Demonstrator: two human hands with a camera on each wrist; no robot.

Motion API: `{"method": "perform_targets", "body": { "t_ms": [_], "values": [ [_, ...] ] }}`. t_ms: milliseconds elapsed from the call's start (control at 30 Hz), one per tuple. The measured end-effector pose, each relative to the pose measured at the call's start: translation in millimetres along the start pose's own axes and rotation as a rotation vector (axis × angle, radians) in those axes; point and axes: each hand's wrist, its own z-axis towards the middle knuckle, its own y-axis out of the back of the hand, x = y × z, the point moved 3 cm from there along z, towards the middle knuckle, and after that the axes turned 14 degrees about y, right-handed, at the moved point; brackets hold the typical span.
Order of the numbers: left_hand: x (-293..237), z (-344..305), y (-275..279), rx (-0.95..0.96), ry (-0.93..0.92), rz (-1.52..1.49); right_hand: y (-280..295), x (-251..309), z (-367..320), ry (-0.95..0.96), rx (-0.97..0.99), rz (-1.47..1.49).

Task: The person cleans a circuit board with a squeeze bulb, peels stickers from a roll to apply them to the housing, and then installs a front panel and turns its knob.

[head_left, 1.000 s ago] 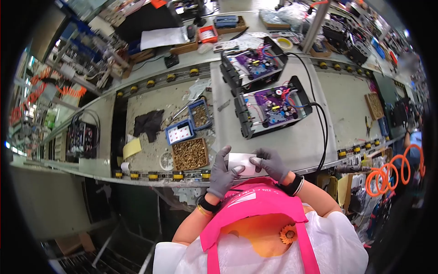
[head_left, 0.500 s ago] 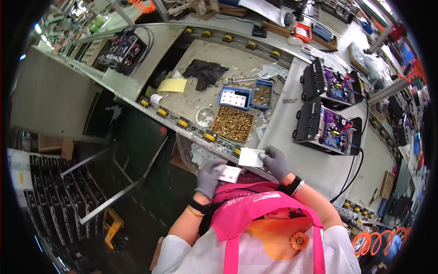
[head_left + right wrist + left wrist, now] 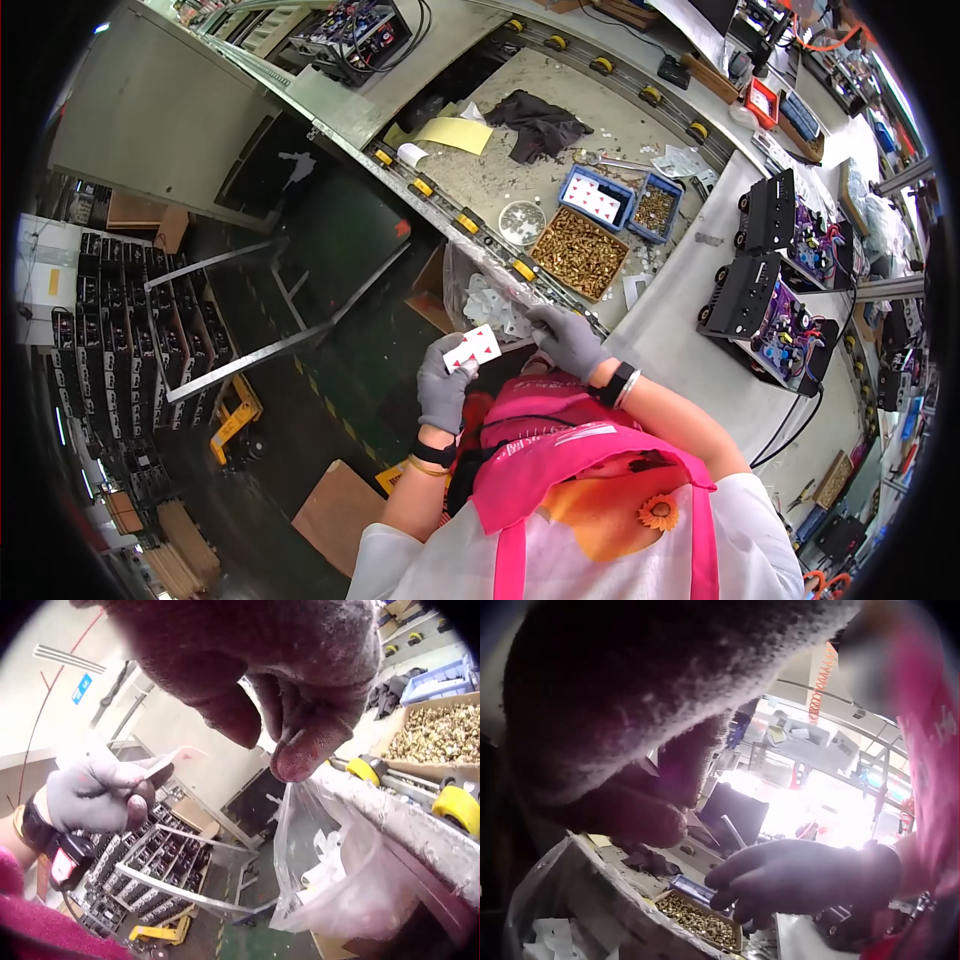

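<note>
My gloved left hand (image 3: 440, 385) pinches a small white card (image 3: 472, 349) with red triangle marks, out in front of the apron's left side. In the right wrist view the same card (image 3: 176, 759) appears edge-on between thumb and fingers. My right hand (image 3: 568, 342), also gloved, is at the bench edge, beside a clear plastic bag (image 3: 300, 840). Its thumb and fingers stand apart with nothing visible between them. White paper scraps (image 3: 328, 859) lie inside the bag, below the right fingertips.
On the bench are a box of small brass parts (image 3: 578, 254), a blue tray (image 3: 628, 213) with more red-marked cards, and a dark cloth (image 3: 535, 122). Two black-cased electronic units (image 3: 742, 295) stand to the right. A metal frame (image 3: 240, 362) is low on the left.
Both hands first held white paper together, then parted with a piece each. The white piece has left the right hand. The left hand keeps its marked card, and the view has swung left.
</note>
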Motion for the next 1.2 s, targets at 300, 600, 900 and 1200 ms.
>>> {"method": "perform_targets", "body": {
  "t_ms": [300,600,900,1200],
  "values": [
    [-64,-21,-98,0.579,-0.246,0.247,93,88,-34,0.242,-0.047,-0.147],
    [-84,-56,-192,0.797,-0.38,0.145,147,89,-128,-0.099,-0.701,0.417],
    [-70,-78,-235,1.093,-0.204,0.158,148,93,-189,-0.191,-0.88,0.414],
    [-68,-99,-252,1.126,-0.619,0.379,148,98,-216,-0.217,-0.903,0.309]
  ]
}}
